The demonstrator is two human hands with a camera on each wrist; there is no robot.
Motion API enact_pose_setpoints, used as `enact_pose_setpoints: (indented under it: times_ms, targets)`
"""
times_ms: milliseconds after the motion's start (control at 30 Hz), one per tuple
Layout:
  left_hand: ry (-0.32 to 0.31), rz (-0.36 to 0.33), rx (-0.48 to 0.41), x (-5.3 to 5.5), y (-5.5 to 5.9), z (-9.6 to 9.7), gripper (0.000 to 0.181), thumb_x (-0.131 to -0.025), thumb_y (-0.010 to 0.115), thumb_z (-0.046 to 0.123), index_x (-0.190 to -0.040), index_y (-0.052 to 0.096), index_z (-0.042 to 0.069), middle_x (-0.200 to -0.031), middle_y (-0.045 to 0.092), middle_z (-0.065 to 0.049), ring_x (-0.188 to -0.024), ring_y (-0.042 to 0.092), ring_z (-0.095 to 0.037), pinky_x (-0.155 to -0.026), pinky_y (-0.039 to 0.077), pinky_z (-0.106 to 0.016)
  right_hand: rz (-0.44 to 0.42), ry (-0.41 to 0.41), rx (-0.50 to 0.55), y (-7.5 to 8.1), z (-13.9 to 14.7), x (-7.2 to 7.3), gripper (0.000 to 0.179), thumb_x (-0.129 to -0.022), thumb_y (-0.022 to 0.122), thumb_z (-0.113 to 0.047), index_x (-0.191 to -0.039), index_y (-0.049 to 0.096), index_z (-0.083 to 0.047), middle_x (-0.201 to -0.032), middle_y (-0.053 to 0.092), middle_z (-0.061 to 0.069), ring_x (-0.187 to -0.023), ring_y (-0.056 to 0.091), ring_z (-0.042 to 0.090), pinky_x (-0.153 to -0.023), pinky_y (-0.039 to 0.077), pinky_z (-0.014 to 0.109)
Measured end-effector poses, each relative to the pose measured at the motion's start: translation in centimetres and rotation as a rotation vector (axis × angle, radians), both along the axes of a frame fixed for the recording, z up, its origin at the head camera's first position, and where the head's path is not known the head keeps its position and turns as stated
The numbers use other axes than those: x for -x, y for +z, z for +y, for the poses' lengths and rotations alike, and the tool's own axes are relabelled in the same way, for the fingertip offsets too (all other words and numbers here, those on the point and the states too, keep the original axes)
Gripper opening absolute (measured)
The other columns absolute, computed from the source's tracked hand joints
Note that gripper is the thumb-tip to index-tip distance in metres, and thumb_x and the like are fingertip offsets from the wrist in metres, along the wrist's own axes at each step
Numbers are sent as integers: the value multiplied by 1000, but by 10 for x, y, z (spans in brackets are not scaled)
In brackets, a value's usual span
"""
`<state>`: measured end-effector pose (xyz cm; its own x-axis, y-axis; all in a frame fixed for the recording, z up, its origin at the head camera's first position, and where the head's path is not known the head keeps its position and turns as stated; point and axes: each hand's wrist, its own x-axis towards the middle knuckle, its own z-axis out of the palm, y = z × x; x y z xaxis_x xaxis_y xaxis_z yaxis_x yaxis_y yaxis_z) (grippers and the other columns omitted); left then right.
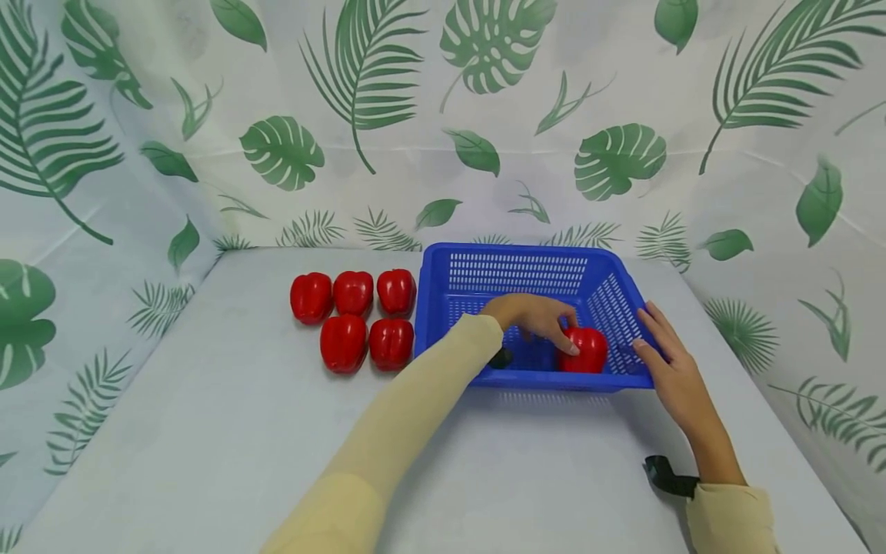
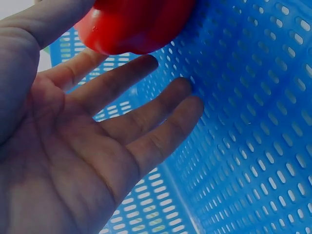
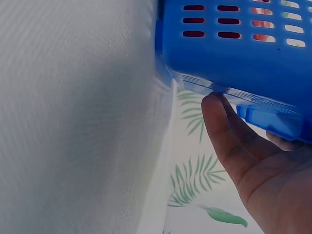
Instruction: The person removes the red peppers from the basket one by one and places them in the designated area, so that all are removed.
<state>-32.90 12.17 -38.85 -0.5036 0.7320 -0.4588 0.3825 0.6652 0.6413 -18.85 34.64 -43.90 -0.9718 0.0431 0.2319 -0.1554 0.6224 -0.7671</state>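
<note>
A red bell pepper [image 1: 587, 352] sits inside the blue plastic basket [image 1: 526, 380], near its front right corner. My left hand [image 1: 538, 315] reaches into the basket and pinches that pepper between thumb and index finger. In the left wrist view, the pepper [image 2: 136, 24] shows at the top, while the other fingers [image 2: 146, 117] spread loosely below it, apart from it. Outside the basket, my right hand [image 1: 667, 362] rests against the right rim with its fingers extended. The right wrist view shows its thumb [image 3: 214, 109] touching the basket's edge.
Several red bell peppers [image 1: 344, 344] stand in two rows left of the basket on the white table [image 1: 208, 431]. A leaf-patterned cloth [image 1: 415, 177] hangs behind and along both sides. Dark wrist devices sit on both forearms, the right one [image 1: 667, 477] near the sleeve.
</note>
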Motion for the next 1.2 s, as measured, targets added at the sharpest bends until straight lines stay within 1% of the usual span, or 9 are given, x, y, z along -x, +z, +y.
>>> enact_pose_setpoints:
  times_ms: [133,233,367,433,600,733,800,933,1200]
  targets:
    - [-5,28,-6,0,0,-2,41,-99,79,37,-129,56,21,-128,58,1,-115,54,-15,-94,58,-35,4,2,2,-1,-2,2,62,-115,46,-27,-171,25,-10,-178,11,16,-160,8,52,-113,17,83]
    - [-9,62,-37,-1,0,-6,39,-98,80,34,-125,56,20,-125,58,0,-112,54,-15,-92,58,-32,4,9,9,-2,-4,3,62,-115,46,-27,-171,24,-10,-178,11,16,-160,8,52,-113,17,83]
    - [40,81,-124,-2,0,-14,38,-97,82,27,-125,58,18,-125,60,0,-115,54,-14,-92,58,-32,-1,18,9,-2,-6,5,62,-115,46,-27,-171,24,-11,-178,10,15,-160,8,51,-113,17,83]
    - [86,62,-187,-2,0,-20,38,-96,83,22,-126,60,17,-126,61,-1,-116,54,-15,-93,59,-34,-6,17,3,-1,-7,5,62,-115,45,-28,-171,24,-11,-178,10,15,-160,7,51,-113,17,83]
    - [186,-33,-331,0,0,-33,39,-95,82,15,-127,60,14,-129,62,-6,-116,58,-20,-96,60,-40,-12,18,3,1,-7,4,62,-115,44,-28,-171,24,-10,-178,9,15,-160,7,52,-114,15,83]
    - [226,-89,-397,2,2,-39,39,-96,82,12,-127,59,12,-128,62,-7,-114,60,-20,-98,60,-44,-6,24,15,1,-6,3,61,-115,44,-27,-171,24,-9,-178,9,15,-160,6,52,-115,12,82]
    - [238,-95,-419,3,4,-41,38,-96,81,11,-128,59,12,-127,62,-7,-113,60,-20,-99,60,-45,-4,24,16,1,-5,3,61,-115,44,-26,-171,24,-9,-178,10,16,-160,6,51,-116,11,81]
    - [260,-72,-448,5,10,-45,40,-96,81,11,-129,59,12,-128,62,-7,-113,60,-21,-99,59,-47,-3,14,10,0,-4,1,61,-115,43,-27,-170,25,-8,-178,10,16,-160,6,51,-117,9,80]
    - [307,-73,-512,7,20,-63,47,-95,83,12,-136,59,12,-133,60,-9,-117,60,-22,-91,63,-41,19,8,3,0,0,1,60,-115,42,-26,-170,25,-7,-178,12,17,-160,7,51,-120,6,77]
